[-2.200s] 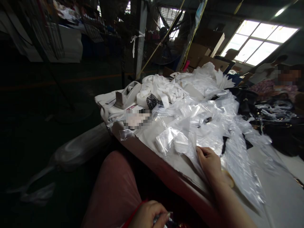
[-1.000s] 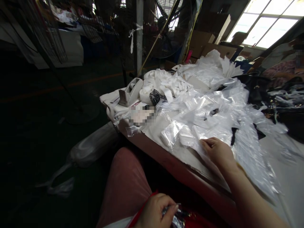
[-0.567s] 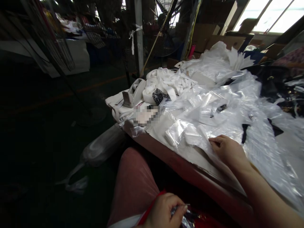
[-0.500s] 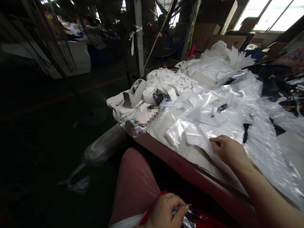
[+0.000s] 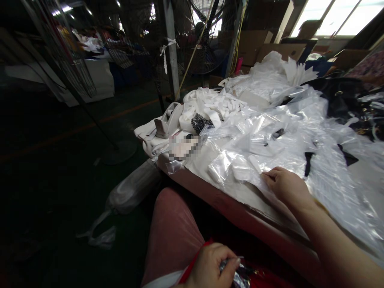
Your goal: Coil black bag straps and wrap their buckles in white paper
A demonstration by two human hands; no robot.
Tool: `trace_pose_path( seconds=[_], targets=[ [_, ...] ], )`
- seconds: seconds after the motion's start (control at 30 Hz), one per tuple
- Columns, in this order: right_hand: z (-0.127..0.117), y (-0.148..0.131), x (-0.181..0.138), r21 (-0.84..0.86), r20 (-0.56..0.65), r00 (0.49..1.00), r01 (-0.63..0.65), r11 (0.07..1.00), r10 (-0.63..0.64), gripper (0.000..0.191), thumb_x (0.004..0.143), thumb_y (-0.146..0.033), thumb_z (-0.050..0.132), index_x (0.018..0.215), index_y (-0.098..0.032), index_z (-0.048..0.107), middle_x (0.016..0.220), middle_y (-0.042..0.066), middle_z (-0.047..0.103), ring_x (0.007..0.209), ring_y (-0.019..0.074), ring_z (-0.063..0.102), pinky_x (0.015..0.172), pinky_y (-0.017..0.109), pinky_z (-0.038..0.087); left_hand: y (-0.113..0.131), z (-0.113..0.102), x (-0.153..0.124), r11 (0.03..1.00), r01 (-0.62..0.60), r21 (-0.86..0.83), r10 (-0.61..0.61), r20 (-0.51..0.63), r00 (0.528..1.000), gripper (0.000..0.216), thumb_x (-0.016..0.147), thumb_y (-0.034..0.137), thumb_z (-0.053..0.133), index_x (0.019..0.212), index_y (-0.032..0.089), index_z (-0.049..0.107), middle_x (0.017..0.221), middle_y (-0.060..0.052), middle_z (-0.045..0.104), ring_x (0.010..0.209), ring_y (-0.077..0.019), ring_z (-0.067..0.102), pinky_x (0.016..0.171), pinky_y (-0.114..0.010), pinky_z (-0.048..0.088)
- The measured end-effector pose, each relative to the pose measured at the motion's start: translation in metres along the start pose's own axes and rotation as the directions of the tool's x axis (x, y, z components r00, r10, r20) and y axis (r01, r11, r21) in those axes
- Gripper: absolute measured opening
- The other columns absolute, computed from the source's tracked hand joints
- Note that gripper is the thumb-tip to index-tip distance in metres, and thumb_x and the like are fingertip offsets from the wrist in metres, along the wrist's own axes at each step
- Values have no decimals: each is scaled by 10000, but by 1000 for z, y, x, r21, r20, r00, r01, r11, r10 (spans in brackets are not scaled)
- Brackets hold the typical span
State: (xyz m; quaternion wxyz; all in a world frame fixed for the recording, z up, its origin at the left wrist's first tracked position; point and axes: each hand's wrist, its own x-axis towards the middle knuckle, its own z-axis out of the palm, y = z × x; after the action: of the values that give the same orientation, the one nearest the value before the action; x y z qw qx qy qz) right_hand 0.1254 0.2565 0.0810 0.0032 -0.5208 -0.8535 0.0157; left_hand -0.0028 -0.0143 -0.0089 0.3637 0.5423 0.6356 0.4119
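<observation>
My right hand [image 5: 286, 186] rests on the table [image 5: 228, 208], fingers curled and pinching the edge of a clear plastic bag [image 5: 270, 160] in a heap of such bags. Low in my lap, my left hand [image 5: 210, 268] is closed on a small shiny dark item [image 5: 238, 274] that I cannot make out. A red strap [image 5: 192, 264] runs past the left wrist. My knee in pink cloth [image 5: 171, 232] is below the table edge.
A tape dispenser [image 5: 168, 120] and a pile of white strips [image 5: 210, 106] sit at the table's far corner. Black bags [image 5: 351, 104] lie at the right. A wrapped roll [image 5: 132, 188] lies on the dark floor. A fan and pole [image 5: 169, 48] stand behind.
The view has drifted slightly left and down. My right hand stays on the plastic bags with small finger shifts. The left hand keeps its grip in my lap.
</observation>
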Motion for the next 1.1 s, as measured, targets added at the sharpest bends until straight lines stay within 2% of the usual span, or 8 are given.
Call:
trace_pose_path(
  seconds=[0.27, 0.4, 0.57, 0.67, 0.77, 0.83, 1.0, 1.1],
  targets=[
    [-8, -13, 11, -63, 44, 996, -70, 996, 72, 260, 804, -323, 529, 762, -248, 774, 742, 94, 730, 705, 276, 668, 569, 320, 406, -1, 1, -1, 1000, -2, 11, 2, 5, 1000, 203, 841, 232, 548, 786, 160, 730, 706, -59, 708, 652, -139, 634, 632, -202, 445],
    [-9, -18, 13, -85, 32, 993, -112, 990, 115, 259, 785, -284, 513, 750, -215, 760, 764, 136, 719, 731, 309, 672, 592, 348, 421, -3, 1, -2, 1000, -3, 26, 2, 18, 1000, 201, 845, 239, 552, 783, 165, 728, 705, -55, 706, 655, -140, 637, 631, -203, 444],
    [-5, -16, 10, -47, 9, 992, -127, 991, 128, 228, 793, -309, 515, 751, -200, 711, 773, 123, 710, 732, 311, 670, 585, 341, 408, -9, 1, -6, 1000, -22, 17, 22, 6, 1000, 199, 850, 260, 554, 807, 171, 727, 732, -59, 710, 684, -149, 648, 650, -211, 453],
    [-3, -10, 8, 4, -54, 982, -180, 984, 180, 282, 841, -308, 471, 936, -140, 678, 815, 154, 708, 718, 313, 669, 584, 349, 406, -10, 1, -8, 1000, -13, 4, 13, 7, 1000, 220, 860, 293, 552, 820, 173, 731, 750, -63, 713, 697, -152, 652, 652, -215, 454],
    [-5, -1, 3, 79, -167, 947, -265, 961, 274, 419, 924, -302, 340, 1175, -64, 575, 874, 222, 700, 740, 343, 669, 627, 390, 404, -9, 1, -9, 1000, -4, 8, 4, 9, 1000, 217, 848, 286, 557, 816, 169, 737, 745, -64, 713, 691, -152, 652, 638, -214, 449],
    [-10, 7, -2, 147, -242, 914, -296, 944, 325, 460, 956, -325, 282, 1247, -64, 526, 952, 252, 692, 806, 358, 666, 675, 408, 402, -8, 1, -10, 1000, -6, 8, 6, 6, 1000, 218, 846, 285, 558, 823, 168, 740, 746, -64, 714, 693, -153, 654, 640, -213, 451],
    [-22, 32, -13, 339, -387, 784, -368, 866, 485, 521, 970, -450, 269, 1229, -86, 536, 1051, 238, 665, 926, 357, 633, 729, 392, 407, -4, 0, -11, 1000, 14, 28, -14, 11, 1000, 202, 833, 260, 567, 825, 162, 744, 751, -68, 724, 691, -154, 655, 647, -212, 463],
    [-23, 46, -16, 405, -372, 772, -365, 838, 515, 497, 964, -475, 283, 1154, -145, 604, 960, 165, 682, 872, 309, 640, 705, 354, 413, 0, 2, -11, 999, 16, 39, -16, 4, 1000, 203, 834, 245, 560, 817, 157, 742, 747, -69, 726, 682, -152, 654, 645, -211, 465]
  ],
)
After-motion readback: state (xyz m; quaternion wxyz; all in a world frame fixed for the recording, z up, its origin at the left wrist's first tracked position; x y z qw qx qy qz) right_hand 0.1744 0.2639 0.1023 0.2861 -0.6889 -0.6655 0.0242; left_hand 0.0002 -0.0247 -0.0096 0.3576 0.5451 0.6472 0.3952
